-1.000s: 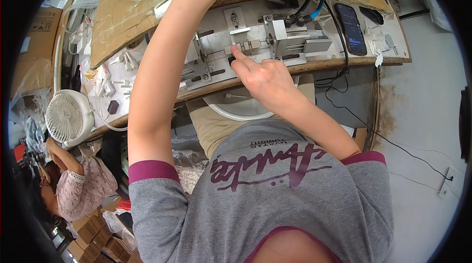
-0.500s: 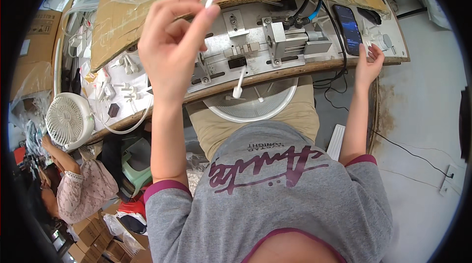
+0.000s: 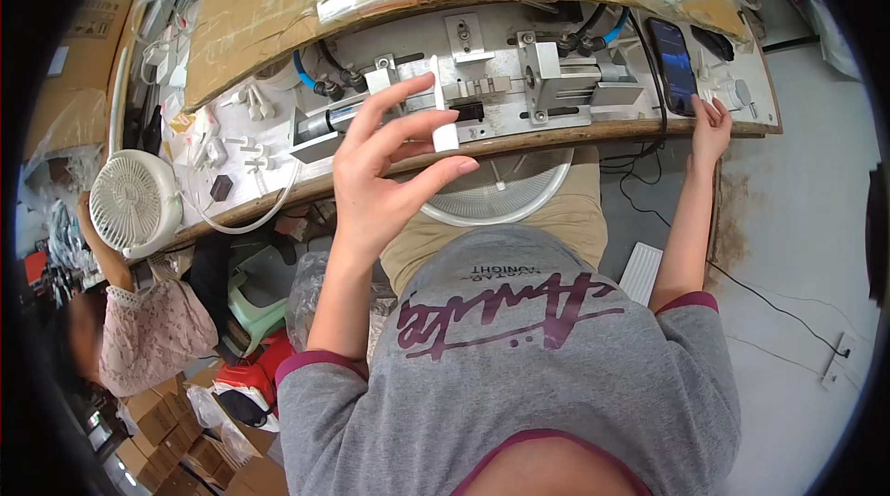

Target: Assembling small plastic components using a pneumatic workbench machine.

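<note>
Plastic made up the small white part (image 3: pixel 443 116), a thin stem with a wider blocky foot at its lower end, held upright above the near edge of the worktop (image 3: pixel 278 32). The left hand (image 3: pixel 385 171) had it pinched by the fingertips at that lower end, thumb beneath and the other fingers spread and partly curled above, so the grip was closed lightly on the part alone. Directly behind the part lay a metal jig (image 3: pixel 519 83), a grey plate carrying blocks, a cylinder and black and blue hoses; the raised hand covered the jig's left-middle section from view. Below the hand, a round clear plastic basin (image 3: pixel 505 195) sat on the person's lap, just under the worktop edge, with one small white piece inside it. The right hand (image 3: pixel 709 125) rested well apart at the right end of the worktop, fingers extended flat on the edge, holding nothing, just beside a dark phone (image 3: pixel 674 65). Loose white parts (image 3: pixel 246 148) were scattered on the left of the worktop near a curved white tube. A small white fan (image 3: pixel 134 202) stood at the far left, and cardboard sheeting (image 3: pixel 250 23) lay behind the jig.
</note>
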Demonstrator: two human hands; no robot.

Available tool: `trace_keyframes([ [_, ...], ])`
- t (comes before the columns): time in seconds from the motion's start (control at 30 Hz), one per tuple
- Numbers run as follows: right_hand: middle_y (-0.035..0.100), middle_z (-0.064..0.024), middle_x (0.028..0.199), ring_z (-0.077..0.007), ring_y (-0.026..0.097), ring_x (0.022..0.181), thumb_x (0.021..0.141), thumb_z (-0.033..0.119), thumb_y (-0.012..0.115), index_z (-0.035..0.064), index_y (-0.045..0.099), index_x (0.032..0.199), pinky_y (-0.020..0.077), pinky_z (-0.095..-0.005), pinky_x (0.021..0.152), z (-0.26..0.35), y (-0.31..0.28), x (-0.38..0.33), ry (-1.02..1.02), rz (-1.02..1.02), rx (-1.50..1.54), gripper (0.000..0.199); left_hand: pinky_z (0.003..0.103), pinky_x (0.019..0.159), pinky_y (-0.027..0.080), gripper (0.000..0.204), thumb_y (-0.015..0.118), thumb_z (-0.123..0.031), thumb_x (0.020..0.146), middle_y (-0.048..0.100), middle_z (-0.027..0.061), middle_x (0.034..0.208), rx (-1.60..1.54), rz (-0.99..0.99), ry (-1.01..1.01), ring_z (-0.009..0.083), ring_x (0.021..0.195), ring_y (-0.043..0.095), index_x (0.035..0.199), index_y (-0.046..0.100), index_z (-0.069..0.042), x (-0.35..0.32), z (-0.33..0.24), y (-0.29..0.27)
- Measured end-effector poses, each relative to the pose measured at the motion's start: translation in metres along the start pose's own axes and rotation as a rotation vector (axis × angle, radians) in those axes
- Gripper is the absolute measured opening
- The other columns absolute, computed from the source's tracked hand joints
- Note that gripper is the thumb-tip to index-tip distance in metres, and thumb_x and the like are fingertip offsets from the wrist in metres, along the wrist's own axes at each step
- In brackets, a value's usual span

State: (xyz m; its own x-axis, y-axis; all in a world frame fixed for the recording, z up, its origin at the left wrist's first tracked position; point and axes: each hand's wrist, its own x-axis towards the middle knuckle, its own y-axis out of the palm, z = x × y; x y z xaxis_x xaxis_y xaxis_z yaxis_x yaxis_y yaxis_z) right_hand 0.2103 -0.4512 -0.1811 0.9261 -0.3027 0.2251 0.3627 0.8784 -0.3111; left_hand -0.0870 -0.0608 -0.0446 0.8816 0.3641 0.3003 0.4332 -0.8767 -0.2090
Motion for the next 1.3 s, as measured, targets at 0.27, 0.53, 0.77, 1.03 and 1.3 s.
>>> trace_keyframes([
  [0.27,0.066,-0.0058,0.106,-0.0161,0.060,0.102,0.088,0.017,0.076,0.0033,0.066,0.111,0.0436,-0.0326,0.095,0.141,0.057,-0.052,-0.521,-0.093,0.059,0.029,0.030,0.077,0.057,0.032,0.079,-0.005,0.077,0.062,0.0095,0.136,0.560,0.050,0.133,0.0217,0.093,0.071,0.109,0.073,-0.006,-0.019,0.022,0.016],
  [0.53,0.072,-0.0053,0.101,-0.0151,0.062,0.091,0.096,0.013,0.064,0.0038,0.066,0.106,0.0459,-0.0305,0.087,0.182,0.104,-0.096,-0.878,0.053,0.194,0.014,0.030,0.061,0.053,0.030,0.077,-0.013,0.078,0.064,0.0026,0.134,0.885,0.075,0.282,0.0201,0.063,0.064,0.108,0.072,-0.011,-0.018,0.044,0.038],
  [0.77,0.073,-0.0115,0.095,-0.0186,0.066,0.092,0.105,0.021,0.046,-0.0004,0.058,0.111,0.0485,-0.0314,0.088,0.083,0.028,-0.052,-0.443,-0.131,-0.013,0.026,0.030,0.060,0.052,0.027,0.077,-0.014,0.078,0.064,0.0026,0.133,0.922,0.135,0.298,0.0205,0.061,0.063,0.105,0.074,-0.011,-0.004,0.043,0.032],
  [1.03,0.073,-0.0093,0.096,-0.0145,0.065,0.090,0.101,0.019,0.056,0.0018,0.065,0.105,0.0485,-0.0286,0.082,0.110,0.025,-0.045,-0.442,-0.043,0.115,0.020,0.030,0.056,0.052,0.027,0.078,-0.014,0.077,0.067,0.0038,0.129,0.968,0.142,0.248,0.0218,0.053,0.061,0.103,0.074,-0.010,-0.004,0.036,0.037],
  [1.3,0.061,-0.0161,0.095,-0.0325,0.061,0.095,0.083,0.005,0.066,0.0011,0.068,0.105,0.0489,-0.0391,0.082,0.262,0.153,-0.085,-0.951,0.328,-0.007,0.022,0.031,0.055,0.053,0.027,0.078,-0.015,0.076,0.067,0.0051,0.127,0.976,0.182,0.202,0.0242,0.057,0.066,0.102,0.074,-0.011,-0.001,0.032,0.035],
])
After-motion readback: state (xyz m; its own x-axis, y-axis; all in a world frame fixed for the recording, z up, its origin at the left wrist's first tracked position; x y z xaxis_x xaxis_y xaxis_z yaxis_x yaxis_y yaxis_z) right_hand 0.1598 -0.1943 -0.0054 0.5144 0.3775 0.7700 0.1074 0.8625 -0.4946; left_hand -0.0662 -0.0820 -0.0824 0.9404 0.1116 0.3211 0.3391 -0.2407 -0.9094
